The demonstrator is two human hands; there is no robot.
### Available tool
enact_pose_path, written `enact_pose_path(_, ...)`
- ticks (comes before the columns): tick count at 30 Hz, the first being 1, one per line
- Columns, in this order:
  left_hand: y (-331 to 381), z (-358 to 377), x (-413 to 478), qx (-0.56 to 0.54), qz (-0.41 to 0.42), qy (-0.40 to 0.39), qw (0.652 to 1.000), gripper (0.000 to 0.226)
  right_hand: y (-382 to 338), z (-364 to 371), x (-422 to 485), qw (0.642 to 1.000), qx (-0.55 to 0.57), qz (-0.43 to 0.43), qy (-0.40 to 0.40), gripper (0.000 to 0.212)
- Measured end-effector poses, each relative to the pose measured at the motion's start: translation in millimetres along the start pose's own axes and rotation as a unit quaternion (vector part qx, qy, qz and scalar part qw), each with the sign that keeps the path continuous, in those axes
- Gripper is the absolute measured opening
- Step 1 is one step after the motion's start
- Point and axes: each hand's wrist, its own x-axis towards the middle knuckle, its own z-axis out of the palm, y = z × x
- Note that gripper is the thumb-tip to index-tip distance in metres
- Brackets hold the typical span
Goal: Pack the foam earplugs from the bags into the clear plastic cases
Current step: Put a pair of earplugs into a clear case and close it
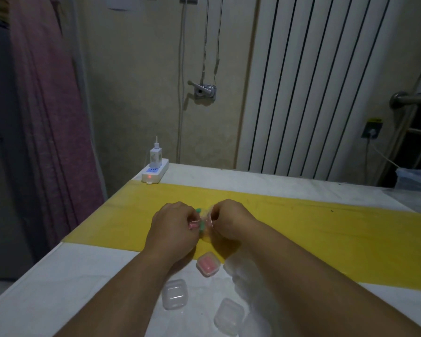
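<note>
Both hands meet over the yellow strip of the table. My left hand and my right hand each pinch one side of a small clear bag holding green and pink foam earplugs. Close to me, a clear case with pink earplugs inside lies shut between my forearms. Two clear cases with nothing visible inside, one and another, lie nearer still. My right forearm hides part of the table beside them.
A white power strip with a charger plugged in sits at the table's far left corner. A pink curtain hangs at the left, a white radiator stands behind the table, and a metal rack is at the far right.
</note>
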Motion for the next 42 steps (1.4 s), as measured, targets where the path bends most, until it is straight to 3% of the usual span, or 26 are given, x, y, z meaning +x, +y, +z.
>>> enact_pose_path(5,1,1,1,0.003,-0.004,-0.003,1.000,0.011,-3,5,3,0.999,-0.034,-0.001,-0.011,0.017)
enact_pose_path(10,0,0,1,0.002,-0.010,-0.004,1.000,0.010,0,0,-5,0.999,-0.006,0.011,0.044,0.006)
enact_pose_path(15,0,0,0,0.002,-0.003,-0.007,1.000,0.015,14,-12,-20,0.982,0.108,0.048,0.148,0.002)
enact_pose_path(18,2,-2,-1,0.031,0.001,-0.009,0.999,0.017,24,-19,-34,0.964,0.193,0.068,0.171,0.013)
enact_pose_path(21,9,-9,-1,0.047,0.010,0.024,0.999,0.022,27,-27,-55,0.910,0.383,0.073,0.140,0.021)
enact_pose_path(24,18,-15,-1,-0.055,0.054,0.070,0.995,0.022,28,-30,-76,0.840,0.533,0.063,0.082,0.025)
enact_pose_path(26,26,-15,-3,-0.158,0.067,0.034,0.985,0.016,31,-30,-84,0.822,0.564,0.043,0.064,0.025)
enact_pose_path(29,38,-14,-7,-0.230,0.072,-0.011,0.971,0.011,34,-29,-89,0.823,0.565,0.012,0.054,0.022)
enact_pose_path(32,43,-15,-11,-0.264,0.063,-0.050,0.961,0.031,35,-30,-90,0.836,0.547,-0.007,0.053,0.020)
enact_pose_path(35,46,-15,-13,-0.263,0.062,-0.083,0.959,0.027,35,-28,-90,0.834,0.550,-0.014,0.037,0.022)
enact_pose_path(38,48,-13,-15,-0.273,0.037,-0.080,0.958,0.010,34,-24,-90,0.832,0.554,-0.011,0.027,0.020)
enact_pose_path(42,47,-15,-17,-0.345,-0.004,-0.062,0.937,0.016,38,-28,-89,0.819,0.571,0.001,0.059,0.015)
